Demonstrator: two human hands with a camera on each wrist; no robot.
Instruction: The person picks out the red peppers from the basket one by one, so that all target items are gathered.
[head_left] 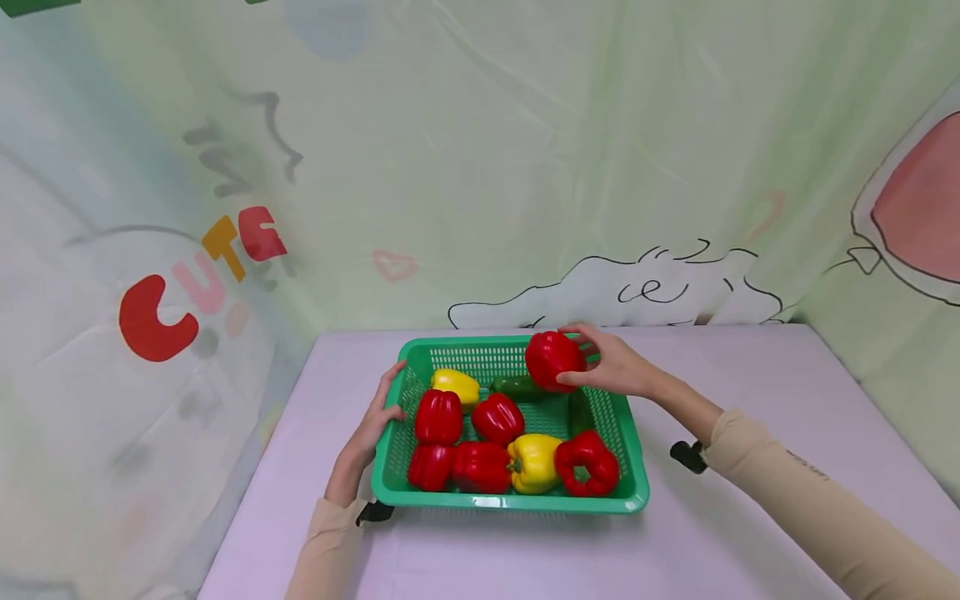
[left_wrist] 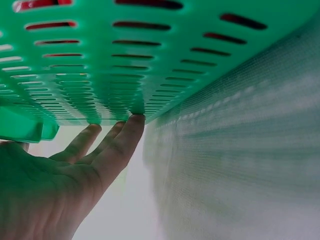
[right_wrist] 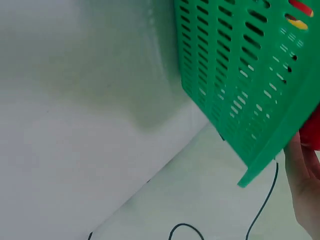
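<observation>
The right hand (head_left: 615,367) grasps a red pepper (head_left: 553,360) above the basket (head_left: 510,503)'s far corner; the left hand (head_left: 375,421), fingers straight, presses its side.

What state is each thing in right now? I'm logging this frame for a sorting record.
green basket: on the table, holding peppers.
held red pepper: gripped above the basket's far right corner.
right hand: grips that pepper.
left hand: straight fingers pressed on the basket's left wall.
red peppers: five lying in the basket.
yellow peppers: two lying in the basket.
green pepper: in the basket, partly hidden.
</observation>
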